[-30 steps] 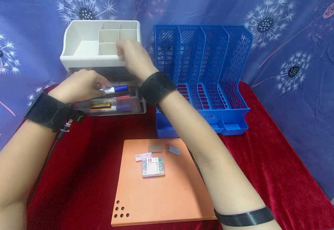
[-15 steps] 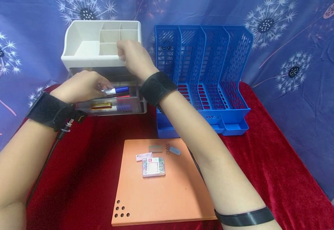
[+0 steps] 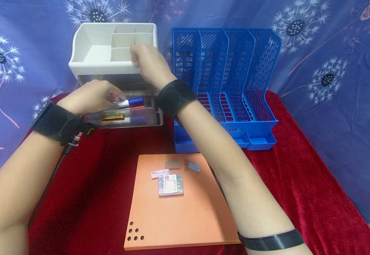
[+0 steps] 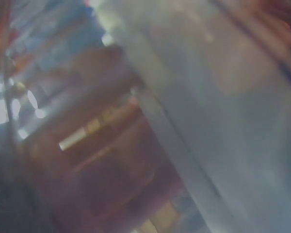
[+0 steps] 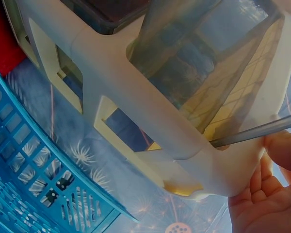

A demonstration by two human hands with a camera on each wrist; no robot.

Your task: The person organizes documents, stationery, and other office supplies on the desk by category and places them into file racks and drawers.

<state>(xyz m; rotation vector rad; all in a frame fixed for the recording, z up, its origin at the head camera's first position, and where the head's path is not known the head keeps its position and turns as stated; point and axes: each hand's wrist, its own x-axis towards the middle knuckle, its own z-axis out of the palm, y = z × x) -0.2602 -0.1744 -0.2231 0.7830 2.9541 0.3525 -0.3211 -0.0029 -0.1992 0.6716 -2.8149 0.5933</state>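
In the head view my left hand (image 3: pixel 90 95) reaches into the pulled-out clear drawer (image 3: pixel 130 122) of a white desk organizer (image 3: pixel 100 65). Its fingertips hold a whiteboard marker (image 3: pixel 135 101) with a blue cap, lying nearly level inside the drawer. Through the drawer front show a yellow-gold item (image 3: pixel 113 117) and more blue-capped pens, partly hidden. My right hand (image 3: pixel 150 65) grips the organizer's front rim near its right corner; the right wrist view shows the thumb and curled fingers (image 5: pixel 266 187) at that white corner. The left wrist view is too blurred to make out the hand.
A blue file rack (image 3: pixel 224 74) stands right of the organizer. On the red cloth (image 3: pixel 86 198) lies an orange board (image 3: pixel 181 219) bearing a clear box of colored clips (image 3: pixel 170 185), a white eraser-like block (image 3: pixel 159 173) and two small pieces. A patterned curtain hangs behind.
My left hand and the marker have sunk slightly lower into the drawer. The right hand keeps its hold on the organizer's rim.
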